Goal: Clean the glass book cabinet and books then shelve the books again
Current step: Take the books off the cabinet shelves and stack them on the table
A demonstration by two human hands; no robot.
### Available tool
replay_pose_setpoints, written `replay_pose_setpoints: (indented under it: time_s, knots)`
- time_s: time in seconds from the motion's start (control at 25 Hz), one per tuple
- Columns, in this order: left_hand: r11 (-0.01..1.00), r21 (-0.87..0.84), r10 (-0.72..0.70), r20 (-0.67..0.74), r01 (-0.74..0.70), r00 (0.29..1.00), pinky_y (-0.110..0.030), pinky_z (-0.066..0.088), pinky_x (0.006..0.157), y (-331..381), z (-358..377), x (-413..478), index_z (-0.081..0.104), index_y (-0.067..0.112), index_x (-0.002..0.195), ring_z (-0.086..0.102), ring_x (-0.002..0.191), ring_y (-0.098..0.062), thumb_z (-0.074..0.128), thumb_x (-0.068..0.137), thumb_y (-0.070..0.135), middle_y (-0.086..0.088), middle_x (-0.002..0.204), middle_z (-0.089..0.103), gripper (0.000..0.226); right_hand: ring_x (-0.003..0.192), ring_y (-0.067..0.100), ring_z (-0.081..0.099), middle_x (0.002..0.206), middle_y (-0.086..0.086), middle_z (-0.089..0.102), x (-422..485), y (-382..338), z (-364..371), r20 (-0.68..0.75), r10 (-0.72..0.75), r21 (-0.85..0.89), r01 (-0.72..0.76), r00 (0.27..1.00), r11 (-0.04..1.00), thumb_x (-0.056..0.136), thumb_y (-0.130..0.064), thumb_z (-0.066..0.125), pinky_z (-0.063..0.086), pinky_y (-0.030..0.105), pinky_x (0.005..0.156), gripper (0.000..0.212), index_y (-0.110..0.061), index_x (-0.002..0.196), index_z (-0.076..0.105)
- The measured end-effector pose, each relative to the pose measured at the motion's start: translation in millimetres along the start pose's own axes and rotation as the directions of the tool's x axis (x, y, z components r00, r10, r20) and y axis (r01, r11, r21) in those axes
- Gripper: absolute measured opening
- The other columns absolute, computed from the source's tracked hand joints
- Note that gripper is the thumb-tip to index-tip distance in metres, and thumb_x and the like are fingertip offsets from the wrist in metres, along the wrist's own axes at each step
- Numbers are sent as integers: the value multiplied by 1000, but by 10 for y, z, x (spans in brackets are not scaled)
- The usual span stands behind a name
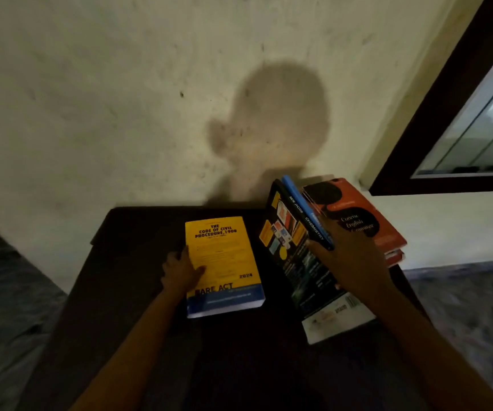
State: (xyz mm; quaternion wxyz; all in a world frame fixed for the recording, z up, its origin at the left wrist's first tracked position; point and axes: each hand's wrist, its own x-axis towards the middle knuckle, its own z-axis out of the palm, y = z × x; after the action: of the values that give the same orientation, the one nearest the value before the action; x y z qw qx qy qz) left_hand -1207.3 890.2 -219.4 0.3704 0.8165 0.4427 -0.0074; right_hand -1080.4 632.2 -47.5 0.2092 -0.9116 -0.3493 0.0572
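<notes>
a dark desk stood with its far edge against a stained pale wall, where the shadow of a head fell.

a yellow book titled "the code of civil procedure, 1908" lay flat, cover up, near the middle of the desk. the left grip was closed on that book's left edge, with the thumb lying across the cover and the fingers curled round the side.

nearer the desk's right edge, a chemistry book stood tilted up on its long edge. its black, picture-covered face was turned left and its spine, lettered "chemistry", faced up. a blue strip ran along the spine's right side. the right grip was clamped over the spine, thumb on the black face and fingers reaching over to the far side. the book's white lower end with a barcode pointed toward the near edge.

just beside it, at the far right corner of the desk, a red grammar book lay on top of a small stack. how many books lay under it could not be told.

beyond that corner, in the wall recess to the right, the glass cabinet showed its dark frame and pale panes. mottled floor lay on both sides of the desk.
</notes>
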Motion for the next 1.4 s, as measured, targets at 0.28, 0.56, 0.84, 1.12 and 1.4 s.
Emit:
replay_pose_setpoints:
  time_s: [0.28,0.56,0.84,1.12,1.4]
  knots:
    - [308,-911,329,374,275,867,-52,45,95,1541,149,-1272,41,34,135,51,121,-30,67,70,63,-5,132,54,76,104,16,59,122,2,56,-180,-394,193,49,-113,-305,123,992,944,98,-39,38,46,28,87,51,-25,143,20]
    - [154,-946,98,302,286,948,-37,51,80,1096,50,-1113,63,13,115,65,96,-29,57,82,49,-15,106,69,49,103,10,60,117,-8,65,-225,-414,394,2,-234,-24,234,972,972,84,-59,51,41,21,80,46,-36,124,56]
    - [121,-947,90,310,299,946,-41,48,77,545,-443,-916,58,11,108,63,83,-26,49,89,38,-13,88,70,34,90,7,62,103,-12,64,210,81,946,545,24,703,-472,838,532,86,-40,61,50,23,76,23,-33,107,58]
    - [605,-792,-48,62,78,997,-40,47,93,190,-314,-327,36,16,140,59,109,-22,49,90,52,-9,132,53,62,96,21,61,112,8,62,839,-28,1479,344,104,800,-349,933,488,92,-19,55,52,21,70,28,-13,120,54]
    - [564,-816,-83,94,125,992,-18,48,80,-26,142,-439,18,22,149,46,122,-17,51,89,47,5,133,38,73,133,38,29,146,19,26,827,92,2047,322,330,312,-428,888,848,90,-50,46,29,46,109,65,-13,143,32]
